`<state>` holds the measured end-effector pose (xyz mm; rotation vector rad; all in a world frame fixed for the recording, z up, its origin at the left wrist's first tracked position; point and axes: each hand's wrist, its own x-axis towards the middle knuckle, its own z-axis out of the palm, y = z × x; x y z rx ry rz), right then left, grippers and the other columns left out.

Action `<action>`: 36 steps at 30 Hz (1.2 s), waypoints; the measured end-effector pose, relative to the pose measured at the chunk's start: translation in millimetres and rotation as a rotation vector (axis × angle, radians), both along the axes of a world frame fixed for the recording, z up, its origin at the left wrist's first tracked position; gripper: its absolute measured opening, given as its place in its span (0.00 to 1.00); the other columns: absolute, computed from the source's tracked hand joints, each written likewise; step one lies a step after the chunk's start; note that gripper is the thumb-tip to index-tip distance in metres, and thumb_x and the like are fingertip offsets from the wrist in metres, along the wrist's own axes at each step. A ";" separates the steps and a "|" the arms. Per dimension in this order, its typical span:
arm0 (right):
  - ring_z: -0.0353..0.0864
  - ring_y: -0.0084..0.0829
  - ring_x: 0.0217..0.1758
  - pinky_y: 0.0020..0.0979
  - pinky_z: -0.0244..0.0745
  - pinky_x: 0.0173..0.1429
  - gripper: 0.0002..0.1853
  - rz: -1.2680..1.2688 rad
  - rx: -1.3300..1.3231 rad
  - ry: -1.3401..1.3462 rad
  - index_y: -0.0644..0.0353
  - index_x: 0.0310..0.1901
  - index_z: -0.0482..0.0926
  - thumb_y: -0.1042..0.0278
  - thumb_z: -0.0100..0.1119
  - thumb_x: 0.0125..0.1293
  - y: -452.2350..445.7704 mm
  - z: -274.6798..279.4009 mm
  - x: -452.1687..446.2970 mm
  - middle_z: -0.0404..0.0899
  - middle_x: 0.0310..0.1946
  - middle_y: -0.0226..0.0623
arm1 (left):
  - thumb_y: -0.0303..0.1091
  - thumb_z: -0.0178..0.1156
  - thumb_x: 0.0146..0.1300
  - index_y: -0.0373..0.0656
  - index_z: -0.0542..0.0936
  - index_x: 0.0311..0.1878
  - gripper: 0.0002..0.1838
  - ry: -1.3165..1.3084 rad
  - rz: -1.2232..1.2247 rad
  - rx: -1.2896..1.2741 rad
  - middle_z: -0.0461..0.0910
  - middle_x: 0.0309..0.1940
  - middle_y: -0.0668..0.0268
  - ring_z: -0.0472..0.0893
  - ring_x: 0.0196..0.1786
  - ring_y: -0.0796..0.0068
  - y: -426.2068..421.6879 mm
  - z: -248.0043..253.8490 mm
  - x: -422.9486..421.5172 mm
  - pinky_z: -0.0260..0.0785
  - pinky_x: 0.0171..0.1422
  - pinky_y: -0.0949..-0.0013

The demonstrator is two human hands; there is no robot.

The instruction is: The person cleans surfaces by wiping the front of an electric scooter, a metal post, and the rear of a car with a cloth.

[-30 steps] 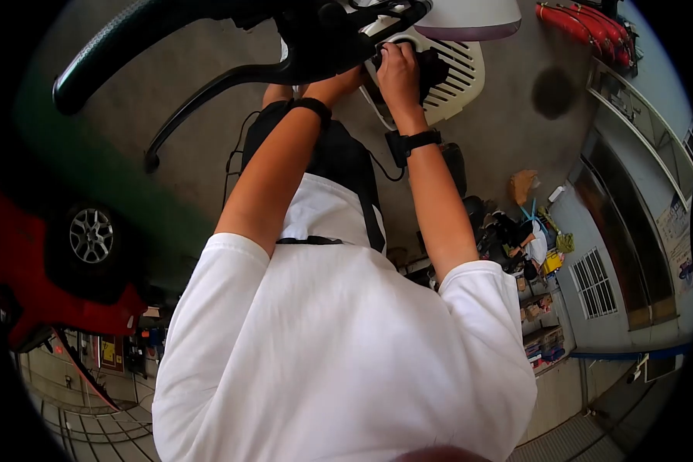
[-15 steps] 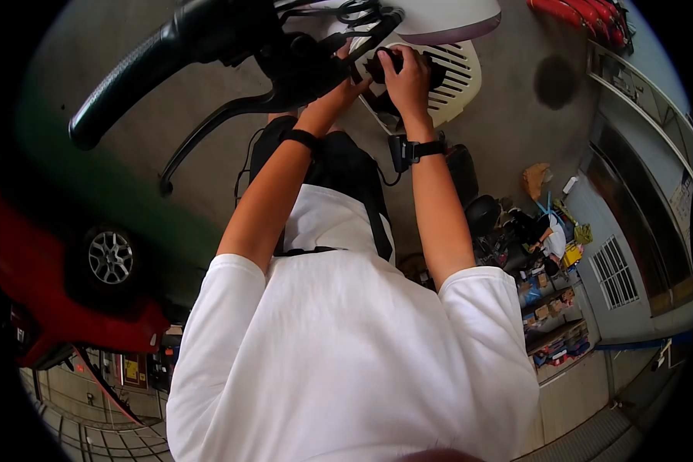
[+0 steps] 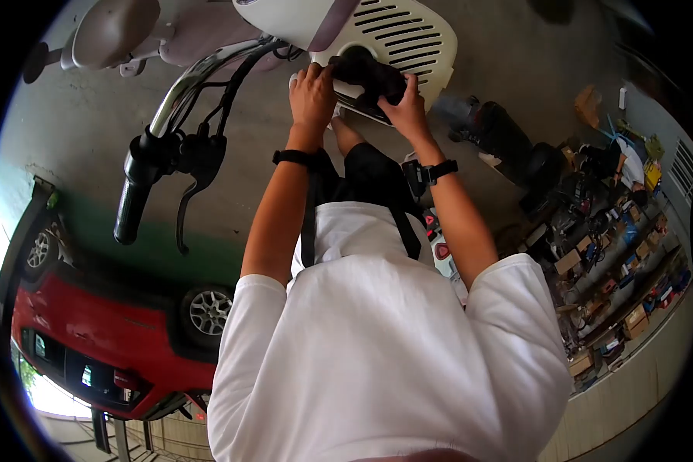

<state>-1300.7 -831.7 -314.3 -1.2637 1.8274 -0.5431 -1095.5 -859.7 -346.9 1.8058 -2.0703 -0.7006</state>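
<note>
Grey floor (image 3: 508, 54), any lettering on boxes (image 3: 568, 262) too small, both hands (image 3: 313, 100) clamped on dark cloth (image 3: 369, 75)

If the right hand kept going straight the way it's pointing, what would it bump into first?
The dark bundle, which the right hand's fingers seem to touch. Beyond that, probably the pale slatted panel, though depth is unclear.

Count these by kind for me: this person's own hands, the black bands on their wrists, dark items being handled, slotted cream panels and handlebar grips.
Own hands, left hand and right hand: 2
Black wristbands: 2
Dark item: 1
Slotted cream panel: 1
Handlebar grip: 1
Total: 7
</note>
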 end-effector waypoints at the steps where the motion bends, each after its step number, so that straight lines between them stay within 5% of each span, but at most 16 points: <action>1: 0.83 0.63 0.49 0.51 0.80 0.50 0.34 -0.028 0.075 0.024 0.64 0.62 0.68 0.64 0.72 0.55 11.1 1.5 4.1 0.82 0.45 0.61 | 0.29 0.58 0.60 0.48 0.83 0.55 0.18 -0.050 -0.023 0.005 0.79 0.45 0.65 0.79 0.48 0.59 -4.6 1.5 1.0 0.71 0.48 0.58; 6: 0.82 0.58 0.56 0.47 0.77 0.59 0.40 0.035 0.200 -0.063 0.64 0.66 0.64 0.59 0.75 0.57 39.0 -2.5 3.9 0.81 0.51 0.60 | 0.33 0.59 0.62 0.47 0.83 0.53 0.15 -0.121 -0.114 -0.018 0.79 0.49 0.66 0.78 0.52 0.59 -20.5 0.0 -3.3 0.71 0.52 0.55; 8: 0.76 0.59 0.61 0.48 0.73 0.64 0.46 0.124 -0.155 0.081 0.64 0.69 0.64 0.57 0.79 0.51 42.2 -9.3 2.4 0.76 0.58 0.62 | 0.33 0.59 0.63 0.46 0.83 0.52 0.15 -0.113 -0.155 -0.016 0.79 0.49 0.66 0.78 0.52 0.58 -27.7 -1.3 -1.8 0.72 0.53 0.55; 11: 0.71 0.54 0.67 0.45 0.70 0.69 0.48 0.194 -0.111 0.052 0.67 0.71 0.62 0.53 0.78 0.56 38.4 -5.7 -1.6 0.70 0.63 0.58 | 0.33 0.59 0.64 0.45 0.82 0.50 0.13 -0.120 -0.226 -0.005 0.79 0.49 0.65 0.78 0.53 0.58 -31.3 0.2 4.2 0.72 0.55 0.54; 20: 0.73 0.55 0.62 0.45 0.71 0.67 0.44 0.175 -0.265 0.047 0.64 0.71 0.63 0.60 0.76 0.56 54.0 -32.2 -7.7 0.73 0.59 0.54 | 0.32 0.61 0.63 0.46 0.83 0.50 0.12 -0.226 -0.396 0.056 0.80 0.45 0.66 0.78 0.52 0.59 -21.5 11.2 5.5 0.69 0.55 0.55; 26: 0.75 0.53 0.61 0.44 0.72 0.66 0.40 0.130 -0.293 -0.039 0.64 0.68 0.67 0.62 0.76 0.56 55.1 -35.9 -14.1 0.74 0.57 0.53 | 0.31 0.61 0.64 0.48 0.83 0.54 0.15 -0.287 -0.265 -0.036 0.80 0.46 0.67 0.79 0.52 0.61 -35.2 10.0 2.5 0.70 0.54 0.55; 36: 0.76 0.43 0.53 0.43 0.72 0.56 0.42 0.410 -0.319 0.217 0.57 0.69 0.67 0.56 0.77 0.55 62.7 -47.6 -31.9 0.75 0.49 0.43 | 0.35 0.61 0.66 0.51 0.83 0.52 0.12 -0.343 -0.806 -0.127 0.79 0.44 0.70 0.80 0.50 0.64 -62.6 22.8 30.9 0.74 0.50 0.57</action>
